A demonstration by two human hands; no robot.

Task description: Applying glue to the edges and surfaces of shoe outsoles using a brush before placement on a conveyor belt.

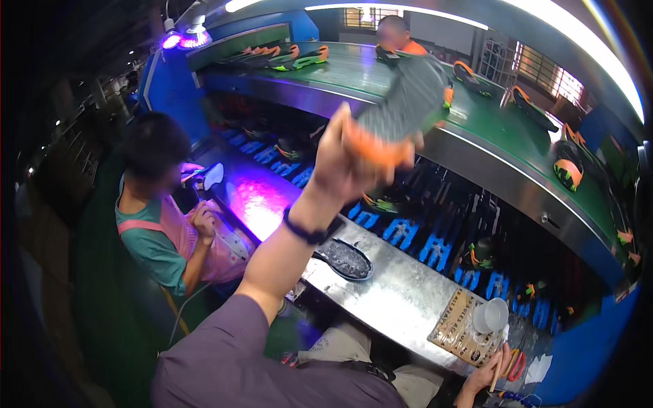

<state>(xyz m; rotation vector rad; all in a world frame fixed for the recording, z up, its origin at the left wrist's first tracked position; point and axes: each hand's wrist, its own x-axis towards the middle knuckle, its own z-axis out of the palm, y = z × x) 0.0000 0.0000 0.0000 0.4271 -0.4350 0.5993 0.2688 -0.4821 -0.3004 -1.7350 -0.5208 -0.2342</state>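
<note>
My left hand (350, 160) is raised above the bench and closed around the orange end of a shoe sole (405, 102). The sole is dark grey with orange and green edges, slightly blurred, and overlaps the upper conveyor belt in my view. My right hand (484, 375) rests low at the bench's right end, fingers closed on a thin wooden stick (496, 375); its far end is hard to make out. Beside that hand stands a white cup (490, 315) on a printed cardboard sheet (459, 325). A dark sole (348, 259) with a wet-looking surface lies on the metal bench (401, 289).
Several orange-and-green shoe parts (568, 166) lie on the green conveyor (357, 68). Below it runs a rack of blue holders (435, 251). A co-worker in a pink apron (180, 231) sits at left under purple light; another person (411, 46) is beyond the conveyor.
</note>
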